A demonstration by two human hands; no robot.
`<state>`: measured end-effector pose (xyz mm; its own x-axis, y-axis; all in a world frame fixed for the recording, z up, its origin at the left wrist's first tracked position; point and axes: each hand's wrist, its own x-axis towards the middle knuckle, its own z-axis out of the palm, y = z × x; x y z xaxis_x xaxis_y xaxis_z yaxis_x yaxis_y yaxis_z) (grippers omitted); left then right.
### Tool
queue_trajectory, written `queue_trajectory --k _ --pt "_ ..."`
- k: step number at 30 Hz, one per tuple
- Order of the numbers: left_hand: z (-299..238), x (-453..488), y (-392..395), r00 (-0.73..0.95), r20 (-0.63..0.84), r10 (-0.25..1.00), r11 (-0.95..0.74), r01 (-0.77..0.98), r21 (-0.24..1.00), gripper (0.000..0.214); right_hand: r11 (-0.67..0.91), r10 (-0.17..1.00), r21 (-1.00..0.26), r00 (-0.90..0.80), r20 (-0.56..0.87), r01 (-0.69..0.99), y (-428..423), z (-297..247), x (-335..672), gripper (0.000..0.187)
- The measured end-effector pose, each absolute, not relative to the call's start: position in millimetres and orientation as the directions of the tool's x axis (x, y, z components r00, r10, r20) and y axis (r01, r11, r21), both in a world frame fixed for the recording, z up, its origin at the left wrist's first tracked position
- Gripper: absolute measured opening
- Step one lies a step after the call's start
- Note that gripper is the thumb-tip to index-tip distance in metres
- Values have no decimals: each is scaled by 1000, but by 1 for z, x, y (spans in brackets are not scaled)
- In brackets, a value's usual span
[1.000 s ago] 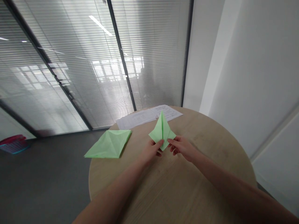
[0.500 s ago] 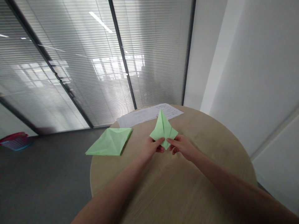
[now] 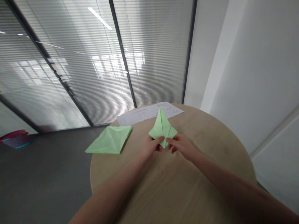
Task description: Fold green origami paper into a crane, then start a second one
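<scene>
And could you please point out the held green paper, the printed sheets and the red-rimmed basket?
Held green paper (image 3: 163,127), head view: middle of its folded face.
Printed sheets (image 3: 145,114), head view: face of the left sheet.
Red-rimmed basket (image 3: 16,141), head view: its side wall.

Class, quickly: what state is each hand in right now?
Left hand: closed, holding the folded green paper, thumb on top.
Right hand: closed, holding the same paper near its lower right edge.

Since a second ago, we see the dark slit (image 3: 162,125) in the folded paper (image 3: 165,126) narrowed, its top tip leaning slightly further left. The right hand (image 3: 183,147) has slid its thumb (image 3: 171,141) inward, closer to the thumb (image 3: 159,140) of the left hand (image 3: 149,147).
</scene>
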<state>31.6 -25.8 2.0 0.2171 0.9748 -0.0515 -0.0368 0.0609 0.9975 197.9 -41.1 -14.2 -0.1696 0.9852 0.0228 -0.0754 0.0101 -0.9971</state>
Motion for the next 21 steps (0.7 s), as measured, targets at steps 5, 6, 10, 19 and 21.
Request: queue_trajectory --k 5,6,10,19,21 --pt "-1 31 -23 187 -45 981 68 -114 991 25 10 965 -998 -262 28 -70 -43 -14 197 36" --pt "-1 31 -23 191 -43 981 69 -129 989 26 12 962 -997 -271 31 -71 -43 -14 197 36" --pt "-1 32 -23 206 -29 978 62 -157 986 28 1 965 -997 -262 20 -73 -44 -14 197 36" --pt "-1 32 -23 216 -23 976 39 -69 997 24 -1 972 -999 -234 10 -50 -43 -14 198 35" --pt "-3 31 -22 229 -25 973 40 -59 997 25 -8 973 -999 -231 2 -40 -43 -15 198 35"
